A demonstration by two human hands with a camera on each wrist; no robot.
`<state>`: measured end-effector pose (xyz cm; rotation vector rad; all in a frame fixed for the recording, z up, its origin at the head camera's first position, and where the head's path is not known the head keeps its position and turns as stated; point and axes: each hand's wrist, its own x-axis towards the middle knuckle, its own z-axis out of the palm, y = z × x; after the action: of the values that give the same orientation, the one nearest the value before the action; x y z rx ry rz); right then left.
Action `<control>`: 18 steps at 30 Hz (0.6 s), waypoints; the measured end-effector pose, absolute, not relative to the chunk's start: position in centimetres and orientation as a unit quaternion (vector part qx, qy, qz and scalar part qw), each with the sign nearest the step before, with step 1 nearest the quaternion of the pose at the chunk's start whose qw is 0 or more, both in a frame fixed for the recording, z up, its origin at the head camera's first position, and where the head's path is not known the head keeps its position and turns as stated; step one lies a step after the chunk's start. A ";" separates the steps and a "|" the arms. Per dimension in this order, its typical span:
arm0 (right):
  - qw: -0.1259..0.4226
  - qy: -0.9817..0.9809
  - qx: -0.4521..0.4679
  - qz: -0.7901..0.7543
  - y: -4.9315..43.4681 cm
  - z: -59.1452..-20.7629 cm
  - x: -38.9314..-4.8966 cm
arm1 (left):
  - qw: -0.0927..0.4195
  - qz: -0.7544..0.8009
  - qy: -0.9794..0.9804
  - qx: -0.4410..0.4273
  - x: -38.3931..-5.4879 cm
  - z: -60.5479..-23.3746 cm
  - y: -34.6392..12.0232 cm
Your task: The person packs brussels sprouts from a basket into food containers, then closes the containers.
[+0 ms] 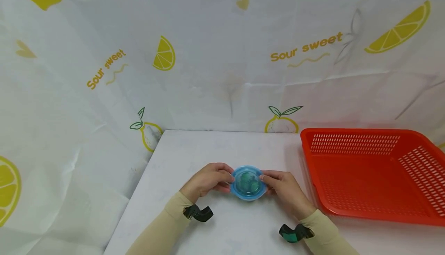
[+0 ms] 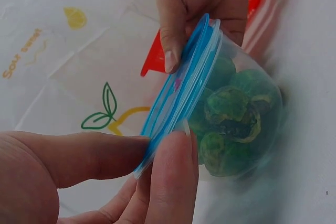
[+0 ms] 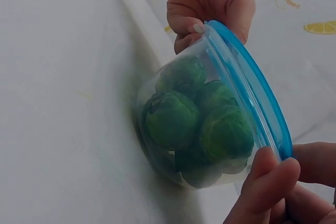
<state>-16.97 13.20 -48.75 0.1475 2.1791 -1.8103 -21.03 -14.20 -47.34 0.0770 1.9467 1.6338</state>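
A round, clear plastic food container (image 3: pixel 197 124) with a blue lid (image 1: pixel 247 183) stands on the white table. Several green Brussels sprouts (image 2: pixel 228 114) show through its side. The lid covers the top, its rim lying along the container's rim. From the left, my left hand (image 1: pixel 210 179) pinches the lid's edge between thumb and finger. My right hand (image 1: pixel 286 189) does the same at the opposite edge, thumb on top and fingers below the rim, as the right wrist view shows.
To the right on the table (image 1: pixel 208 145) is a red plastic basket (image 1: pixel 358 210) with slotted sides. A white sheet (image 1: pixel 215 92) printed with lemons hangs behind the table and along its left side. Each wrist carries a dark camera strap (image 1: pixel 198 212).
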 end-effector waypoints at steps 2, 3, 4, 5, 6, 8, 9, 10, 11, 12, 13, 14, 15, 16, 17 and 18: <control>0.148 0.756 0.054 -0.635 13.1 -48.7 -16.9 | 0.296 0.617 0.728 0.032 -21.1 -47.4 -14.3; 0.147 0.753 0.056 -0.639 13.1 -48.7 -16.9 | 0.297 0.619 0.726 0.033 -21.1 -47.4 -14.3; 0.147 0.751 0.057 -0.642 13.1 -48.7 -16.9 | 0.298 0.621 0.724 0.034 -21.1 -47.4 -14.3; 0.146 0.749 0.057 -0.644 13.1 -48.7 -17.0 | 0.298 0.622 0.723 0.035 -21.1 -47.5 -14.3; 0.149 0.744 0.059 -0.649 13.1 -48.8 -17.0 | 0.300 0.623 0.722 0.035 -21.1 -47.5 -14.2; 0.157 0.731 0.072 -0.661 13.1 -49.0 -17.0 | 0.301 0.625 0.720 0.037 -21.1 -47.6 -14.2; 0.162 0.722 0.081 -0.667 13.1 -49.0 -17.1 | 0.301 0.626 0.718 0.037 -21.0 -47.6 -14.2; 0.167 0.715 0.089 -0.673 13.1 -49.1 -17.1 | 0.302 0.627 0.717 0.037 -21.0 -47.6 -14.3; 0.172 0.709 0.093 -0.678 13.1 -49.2 -17.1 | 0.301 0.628 0.716 0.039 -21.0 -47.6 -14.3; 0.175 0.702 0.102 -0.683 13.1 -49.2 -17.2 | 0.302 0.630 0.714 0.039 -21.0 -47.6 -14.3; 0.176 0.698 0.106 -0.686 13.1 -49.2 -17.2 | 0.302 0.631 0.714 0.041 -21.1 -47.6 -14.3; 0.175 0.695 0.108 -0.689 13.0 -49.2 -17.2 | 0.302 0.632 0.712 0.042 -21.1 -47.6 -14.3; 0.173 0.694 0.108 -0.690 13.0 -49.2 -17.2 | 0.303 0.633 0.711 0.043 -21.1 -47.6 -14.3; 0.169 0.694 0.107 -0.692 13.0 -49.2 -17.2 | 0.303 0.634 0.710 0.043 -21.2 -47.6 -14.3; 0.166 0.693 0.106 -0.693 12.9 -49.2 -17.2 | 0.304 0.633 0.710 0.045 -21.2 -47.6 -14.3; 0.161 0.694 0.106 -0.694 12.9 -49.3 -17.2 | 0.305 0.633 0.710 0.045 -21.3 -47.6 -14.3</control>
<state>-17.15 12.86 -49.25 0.3036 1.9811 -1.9809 -21.27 -14.30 -47.61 0.1200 1.8788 1.6773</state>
